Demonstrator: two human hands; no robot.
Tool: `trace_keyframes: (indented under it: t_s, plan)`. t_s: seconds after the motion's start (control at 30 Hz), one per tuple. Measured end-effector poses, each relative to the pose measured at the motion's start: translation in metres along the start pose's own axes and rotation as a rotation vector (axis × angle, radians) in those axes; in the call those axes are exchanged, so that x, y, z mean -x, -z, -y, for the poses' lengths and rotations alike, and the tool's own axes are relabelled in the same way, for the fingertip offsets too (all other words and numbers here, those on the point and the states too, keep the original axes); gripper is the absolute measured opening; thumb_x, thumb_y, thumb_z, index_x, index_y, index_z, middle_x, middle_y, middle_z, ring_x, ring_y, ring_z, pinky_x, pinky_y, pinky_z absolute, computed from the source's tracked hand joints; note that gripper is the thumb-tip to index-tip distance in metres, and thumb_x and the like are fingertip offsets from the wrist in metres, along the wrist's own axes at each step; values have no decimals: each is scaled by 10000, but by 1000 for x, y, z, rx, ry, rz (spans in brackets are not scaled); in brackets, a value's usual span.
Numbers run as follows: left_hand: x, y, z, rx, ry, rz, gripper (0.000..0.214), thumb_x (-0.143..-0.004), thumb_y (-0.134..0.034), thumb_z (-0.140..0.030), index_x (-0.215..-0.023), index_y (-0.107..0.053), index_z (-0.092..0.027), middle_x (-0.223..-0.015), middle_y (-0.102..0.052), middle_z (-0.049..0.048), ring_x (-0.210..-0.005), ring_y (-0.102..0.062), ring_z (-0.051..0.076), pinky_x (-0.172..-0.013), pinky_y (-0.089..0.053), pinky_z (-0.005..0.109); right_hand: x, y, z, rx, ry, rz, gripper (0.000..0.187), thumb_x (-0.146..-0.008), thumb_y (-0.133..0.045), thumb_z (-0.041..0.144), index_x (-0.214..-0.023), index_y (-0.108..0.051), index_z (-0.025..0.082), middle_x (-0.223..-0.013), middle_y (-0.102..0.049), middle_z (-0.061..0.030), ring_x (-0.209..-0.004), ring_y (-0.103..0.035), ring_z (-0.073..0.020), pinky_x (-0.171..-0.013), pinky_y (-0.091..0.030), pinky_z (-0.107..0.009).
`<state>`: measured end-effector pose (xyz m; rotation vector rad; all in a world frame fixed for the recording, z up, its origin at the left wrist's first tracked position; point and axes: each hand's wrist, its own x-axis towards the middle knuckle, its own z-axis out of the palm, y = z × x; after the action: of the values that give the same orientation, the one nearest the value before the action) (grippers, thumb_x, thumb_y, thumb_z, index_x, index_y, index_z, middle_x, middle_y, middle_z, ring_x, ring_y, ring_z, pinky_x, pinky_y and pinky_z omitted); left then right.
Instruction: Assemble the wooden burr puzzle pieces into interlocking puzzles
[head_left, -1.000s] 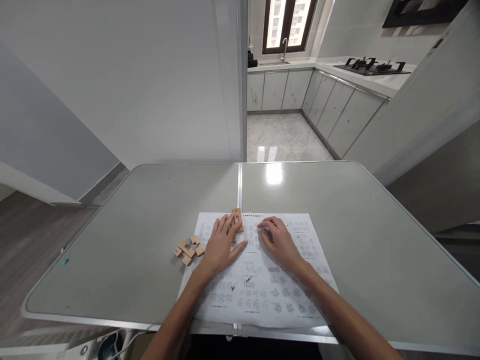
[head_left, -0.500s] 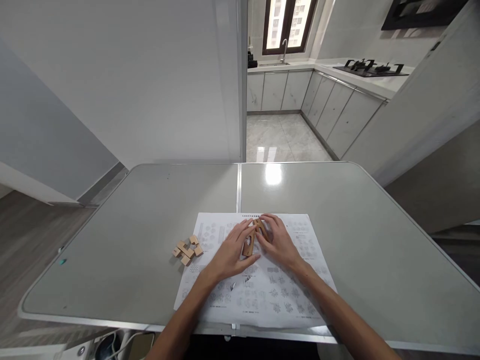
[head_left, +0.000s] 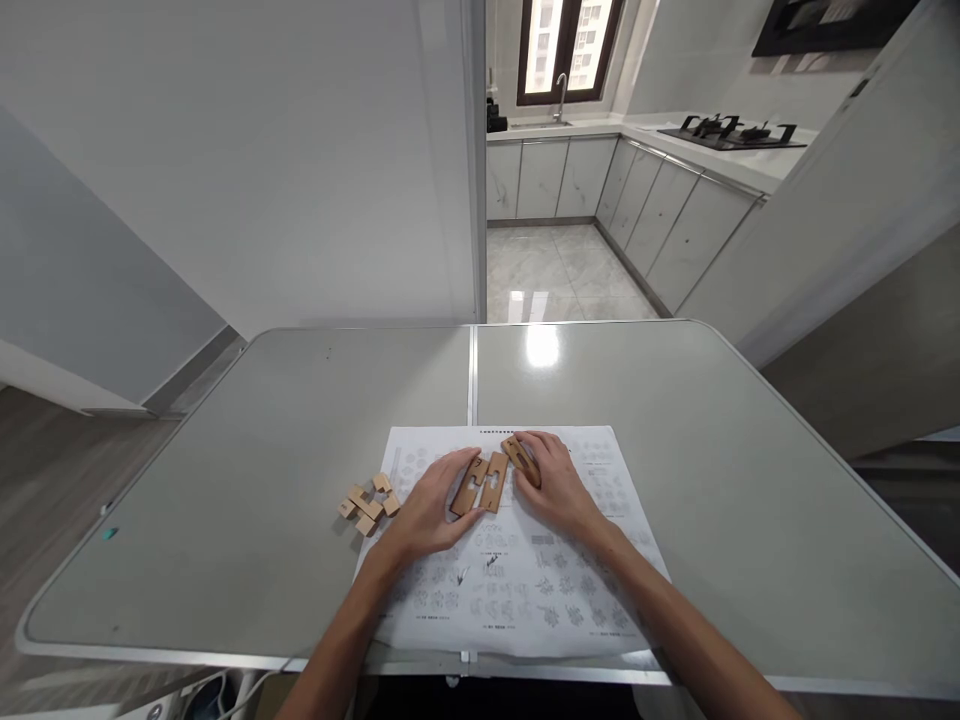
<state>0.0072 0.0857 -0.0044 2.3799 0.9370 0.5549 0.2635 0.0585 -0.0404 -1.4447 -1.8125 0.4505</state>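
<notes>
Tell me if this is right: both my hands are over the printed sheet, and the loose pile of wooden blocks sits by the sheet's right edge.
Not quite: the pile of blocks sits by the sheet's left edge, as the head view shows. The rest holds: your left hand and right hand are both over the sheet.

One bright glare spot whitens the tabletop (head_left: 637,400).

Desk (head_left: 225,480): grey, 2 halves, metal seam (head_left: 472,380) between. On it: 1 printed sheet (head_left: 521,565) by the near edge, wooden block cluster (head_left: 367,507) at sheet's left edge, teal bit (head_left: 110,533) far left.
</notes>
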Motion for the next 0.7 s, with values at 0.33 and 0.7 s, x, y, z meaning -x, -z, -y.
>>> trace_keyframes:
  t_s: [0.33,0.7]
  plan:
    - [-1,-11,-3,-169,104,-152,528,-949,-587,-246,-1466,-482,-251,-1323,-633,141,-1173,-658,317,-1006,-565,489,-1,-2,-7,21,-116,-73,180,-1024,-573,327,-1168,-638,242,-1039,-691,-100,-986,-608,-320,-894,-522,-507]
    - [-4,-15,2,-192,152,-147,194,-998,-569,-378,-872,-566,-230,-879,-639,64,-848,-587,265,-798,-481,416,0,1,0,-138,-168,-74,303,-1108,-424,443,-1159,-636,233,-955,-724,-72,-811,-665,-261,-728,-550,-395]
